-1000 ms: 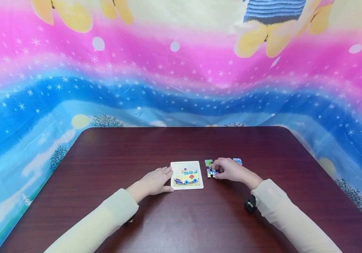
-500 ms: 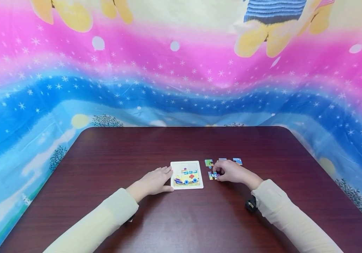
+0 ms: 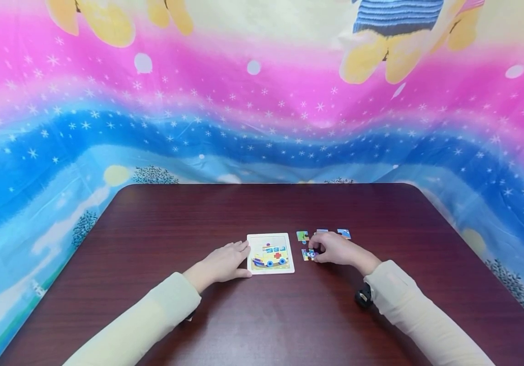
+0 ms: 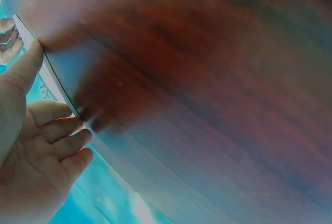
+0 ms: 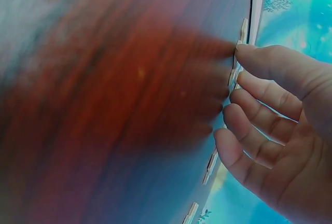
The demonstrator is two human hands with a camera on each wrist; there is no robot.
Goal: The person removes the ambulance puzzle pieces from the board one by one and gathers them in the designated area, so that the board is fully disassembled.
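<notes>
A white-rimmed puzzle tray (image 3: 271, 271) with a yellow ambulance picture lies flat on the dark table. My left hand (image 3: 220, 262) rests at its left edge, fingers extended and thumb at the lower corner; the left wrist view shows these fingers (image 4: 78, 143) along the tray's thin edge. To the right of the tray, my right hand (image 3: 337, 248) pinches a colourful puzzle piece (image 3: 308, 254) between thumb and fingertips, low at the tabletop. Its remaining fingers (image 5: 233, 143) are loosely bent in the right wrist view. The hand covers part of that piece.
A green puzzle piece (image 3: 302, 236) lies just behind the pinched one. Farther right are a blue piece (image 3: 343, 234) and a partly hidden piece (image 3: 322, 231) behind the right hand. A patterned cloth (image 3: 262, 137) hangs beyond the table's (image 3: 207, 203) far edge.
My right hand has drawn the pinched piece slightly toward me and to the right, apart from the green piece. A piece behind the hand has come into view. The left hand stays put.
</notes>
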